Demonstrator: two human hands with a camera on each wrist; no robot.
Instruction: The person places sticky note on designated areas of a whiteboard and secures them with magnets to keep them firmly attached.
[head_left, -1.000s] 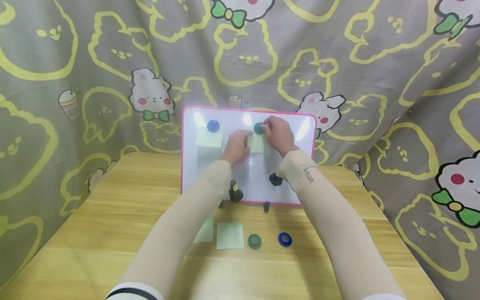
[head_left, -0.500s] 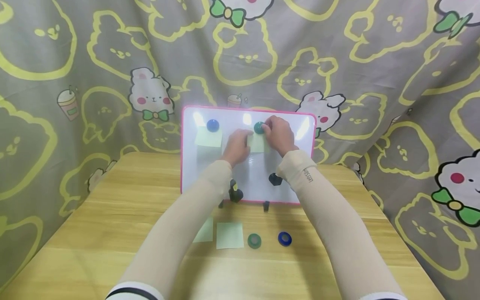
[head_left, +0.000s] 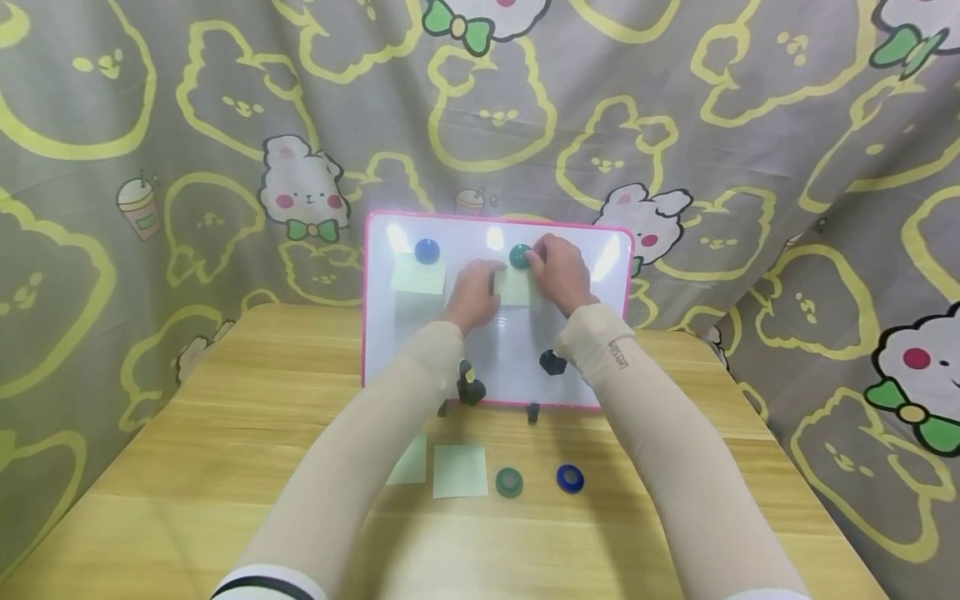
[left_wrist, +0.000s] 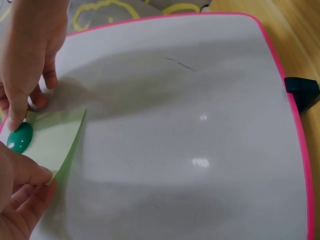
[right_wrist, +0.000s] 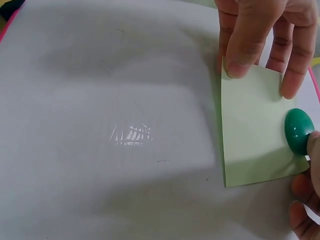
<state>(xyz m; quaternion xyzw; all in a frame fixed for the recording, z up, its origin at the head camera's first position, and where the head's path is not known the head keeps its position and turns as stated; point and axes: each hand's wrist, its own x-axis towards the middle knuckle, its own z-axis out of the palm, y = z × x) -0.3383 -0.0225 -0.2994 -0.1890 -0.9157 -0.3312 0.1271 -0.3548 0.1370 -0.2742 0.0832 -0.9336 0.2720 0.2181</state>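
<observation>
A whiteboard (head_left: 420, 350) with a pink rim stands on the table. My left hand (head_left: 474, 293) pinches the left edge of a pale green sticky note (right_wrist: 255, 125) between thumb and fingers. The note lies against the upper part of the board, its held edge lifted a little in the left wrist view. Near the note's top edge sits a round green magnet (left_wrist: 20, 137). My right hand (head_left: 561, 271) holds that magnet at its side, the thumb on its rim. Part of its grip is hidden behind the thumb and paper.
Another note (head_left: 418, 277) hangs at the board's upper left under a blue magnet (head_left: 427, 250). On the table before the board lie a sticky note (head_left: 460, 471), a second partly behind the left forearm, a green magnet (head_left: 509, 482) and a blue magnet (head_left: 570, 478). Black stand parts (head_left: 471, 390) support the board.
</observation>
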